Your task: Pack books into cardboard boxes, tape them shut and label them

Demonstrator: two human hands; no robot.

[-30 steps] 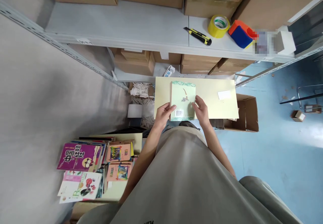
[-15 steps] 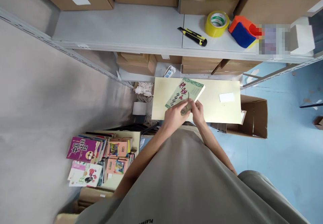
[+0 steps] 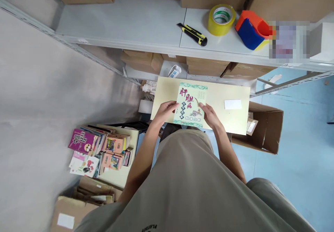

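Observation:
A pale green book with red and dark Chinese lettering is held cover-up between both hands, over the near part of a cream tabletop. My left hand is closed on its left edge, fingers partly hidden beneath it. On the opposite edge, my right hand grips with the thumb lying on the cover and the other fingers underneath. A small white card lies on the tabletop to the right of the book.
A grey shelf across the front bears a box cutter, yellow tape roll and orange-blue tape dispenser. Stacked books lie at left. An open cardboard box stands at right; cartons sit lower left.
The book has turned from slanted to nearly straight, its cover now facing up fully. My left hand has moved from its lower edge to its left edge; my right hand now grips the right edge.

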